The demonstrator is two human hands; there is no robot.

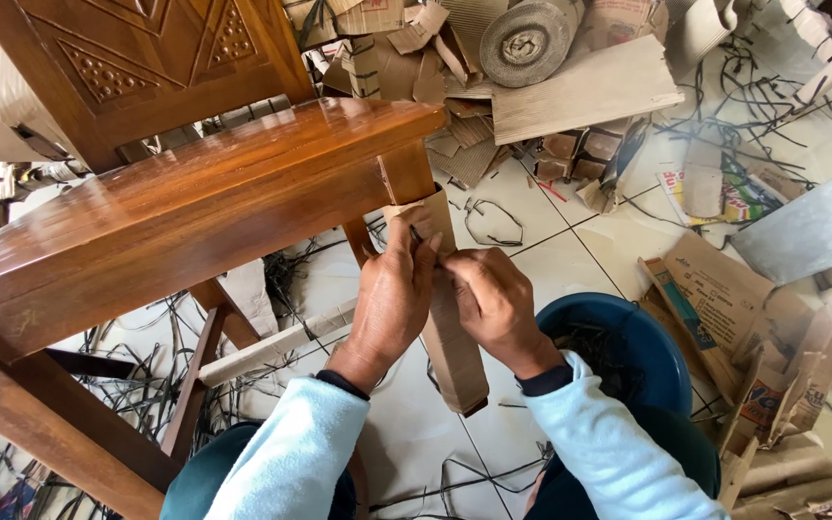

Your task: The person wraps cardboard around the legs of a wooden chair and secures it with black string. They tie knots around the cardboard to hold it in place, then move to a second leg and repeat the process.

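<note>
The cardboard wrap sits around the front leg of the wooden chair, just under the seat's corner. It looks light and bendable, apt to crease or tear, so the upper edge by the seat seems the best hold. The left hand pinches that edge with something thin and dark; the right hand presses the wrap beside it. A blue bucket crowds the right; the floor beyond the leg lies fairly open.

Sleeves: light blue, long, worn on both arms
Cuffs: dark inner cuffs seen at both wrists
Hands: left hand and right hand left bare
</note>
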